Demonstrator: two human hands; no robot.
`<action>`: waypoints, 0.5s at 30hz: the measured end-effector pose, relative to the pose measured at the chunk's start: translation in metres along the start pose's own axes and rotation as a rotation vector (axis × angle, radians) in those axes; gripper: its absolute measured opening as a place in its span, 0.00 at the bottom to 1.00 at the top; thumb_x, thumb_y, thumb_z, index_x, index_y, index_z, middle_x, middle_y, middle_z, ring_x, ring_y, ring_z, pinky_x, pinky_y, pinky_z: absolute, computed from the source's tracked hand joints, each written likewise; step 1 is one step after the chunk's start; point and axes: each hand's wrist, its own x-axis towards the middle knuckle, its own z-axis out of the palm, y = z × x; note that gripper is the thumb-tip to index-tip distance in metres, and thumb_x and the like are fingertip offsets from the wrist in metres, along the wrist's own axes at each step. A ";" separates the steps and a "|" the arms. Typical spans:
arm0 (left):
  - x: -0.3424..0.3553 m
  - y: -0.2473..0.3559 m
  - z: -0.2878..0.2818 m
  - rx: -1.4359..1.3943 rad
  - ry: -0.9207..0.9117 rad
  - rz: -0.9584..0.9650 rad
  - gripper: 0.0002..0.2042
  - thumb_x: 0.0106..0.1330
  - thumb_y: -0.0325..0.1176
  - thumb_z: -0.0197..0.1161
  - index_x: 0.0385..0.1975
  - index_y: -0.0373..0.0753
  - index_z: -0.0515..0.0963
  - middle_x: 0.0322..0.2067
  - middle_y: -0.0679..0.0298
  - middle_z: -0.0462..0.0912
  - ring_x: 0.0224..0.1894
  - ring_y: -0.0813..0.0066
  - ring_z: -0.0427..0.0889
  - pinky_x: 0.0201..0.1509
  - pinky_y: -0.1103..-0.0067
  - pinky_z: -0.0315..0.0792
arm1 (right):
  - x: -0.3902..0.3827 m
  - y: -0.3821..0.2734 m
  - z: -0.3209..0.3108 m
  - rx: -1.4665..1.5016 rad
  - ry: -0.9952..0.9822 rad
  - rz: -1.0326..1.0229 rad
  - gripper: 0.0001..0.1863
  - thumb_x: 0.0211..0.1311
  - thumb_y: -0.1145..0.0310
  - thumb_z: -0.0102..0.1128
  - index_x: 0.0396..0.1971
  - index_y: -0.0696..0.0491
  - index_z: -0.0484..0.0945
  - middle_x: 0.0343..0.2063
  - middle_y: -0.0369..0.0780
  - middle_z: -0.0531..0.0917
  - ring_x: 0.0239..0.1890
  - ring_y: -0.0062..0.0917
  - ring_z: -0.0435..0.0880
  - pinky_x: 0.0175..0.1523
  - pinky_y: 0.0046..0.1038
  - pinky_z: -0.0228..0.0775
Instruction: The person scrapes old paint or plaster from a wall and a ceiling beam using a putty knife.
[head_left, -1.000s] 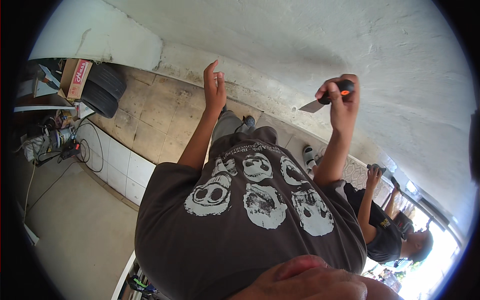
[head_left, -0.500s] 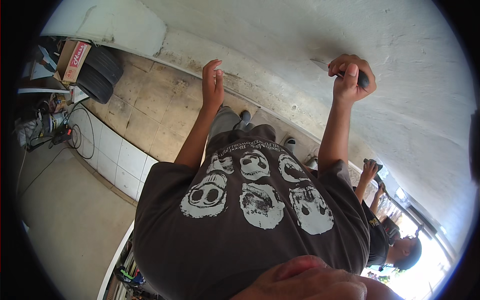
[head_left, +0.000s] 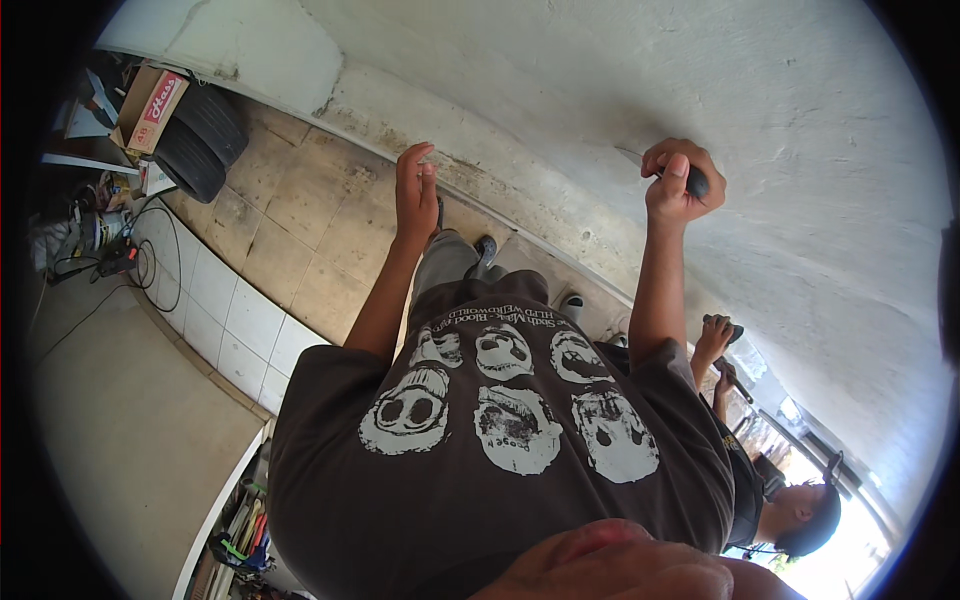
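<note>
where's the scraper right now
In the head view, the scraper is in the right hand, above and right of centre, blade pointing left near the wall.

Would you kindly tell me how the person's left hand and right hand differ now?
The right hand grips a black-handled bladed tool; the left hand is open, holding nothing visible. The right hand's fingers curl tightly; the left hand's are loosely bent. Both hands are bare.

Lower-right glare (head_left: 840,573), black curved rim (head_left: 22,510).

Downward head view, rim unclear.
</note>
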 end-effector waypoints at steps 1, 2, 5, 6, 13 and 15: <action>-0.001 0.000 0.000 0.000 -0.002 0.004 0.16 0.82 0.38 0.46 0.61 0.37 0.71 0.61 0.56 0.70 0.54 0.65 0.78 0.57 0.69 0.78 | -0.002 -0.001 -0.001 0.009 -0.009 -0.065 0.21 0.70 0.64 0.64 0.18 0.61 0.74 0.12 0.39 0.76 0.13 0.22 0.75 0.20 0.21 0.64; -0.002 0.000 -0.001 0.007 0.008 -0.001 0.16 0.82 0.38 0.46 0.61 0.37 0.71 0.61 0.56 0.70 0.54 0.65 0.78 0.57 0.69 0.78 | -0.004 -0.001 -0.002 0.035 -0.008 -0.155 0.22 0.70 0.64 0.64 0.18 0.61 0.74 0.12 0.39 0.76 0.13 0.23 0.75 0.20 0.21 0.64; -0.006 0.000 -0.001 0.003 0.004 -0.012 0.16 0.82 0.38 0.46 0.61 0.37 0.71 0.61 0.55 0.71 0.54 0.64 0.78 0.57 0.70 0.77 | -0.008 -0.002 -0.006 -0.001 -0.002 -0.138 0.21 0.70 0.64 0.64 0.19 0.62 0.75 0.13 0.40 0.77 0.13 0.23 0.75 0.20 0.21 0.64; -0.006 -0.001 -0.001 0.002 0.006 -0.015 0.16 0.82 0.38 0.46 0.61 0.37 0.71 0.61 0.55 0.71 0.55 0.64 0.78 0.57 0.70 0.77 | -0.008 -0.002 -0.006 -0.036 0.044 -0.075 0.21 0.70 0.64 0.64 0.19 0.62 0.75 0.13 0.40 0.78 0.13 0.23 0.75 0.20 0.21 0.64; -0.003 -0.009 0.000 0.050 0.038 0.035 0.18 0.82 0.43 0.47 0.61 0.39 0.72 0.61 0.57 0.73 0.55 0.66 0.77 0.52 0.73 0.75 | -0.014 0.002 -0.003 0.160 0.154 -0.194 0.23 0.70 0.63 0.62 0.18 0.60 0.71 0.11 0.39 0.75 0.12 0.24 0.75 0.18 0.23 0.64; -0.002 -0.009 0.002 0.013 0.020 -0.015 0.18 0.82 0.43 0.48 0.60 0.39 0.73 0.61 0.57 0.73 0.55 0.67 0.77 0.52 0.73 0.74 | -0.016 0.005 -0.003 0.005 0.017 -0.134 0.24 0.71 0.60 0.63 0.18 0.61 0.72 0.11 0.40 0.74 0.12 0.25 0.75 0.17 0.23 0.64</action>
